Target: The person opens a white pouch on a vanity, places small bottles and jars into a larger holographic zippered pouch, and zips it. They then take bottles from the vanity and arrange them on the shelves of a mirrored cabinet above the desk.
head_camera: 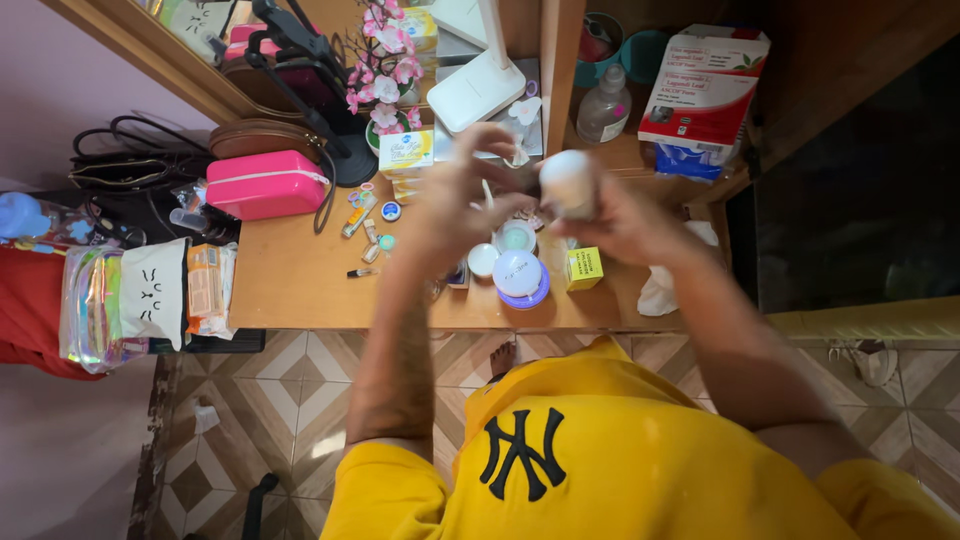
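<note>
My right hand point(622, 218) grips a small round white jar point(568, 180), held up above the wooden table point(300, 285). My left hand point(462, 190) is raised beside it, fingers pinched on a thin white stick point(487, 193) that points toward the jar. Below the hands on the table stand a round lilac compact point(520, 276), an open jar with pale green cream point(516, 238), a small white lid point(483, 259) and a little yellow box point(583, 268).
A pink case point(265, 184), small tubes and pots lie at the table's left. At the back stand an artificial pink flower plant point(382, 70), a white lamp base point(476, 90), a clear bottle point(604, 108) and a red-and-white box point(702, 90). White tissue point(660, 288) lies at right. Tiled floor below.
</note>
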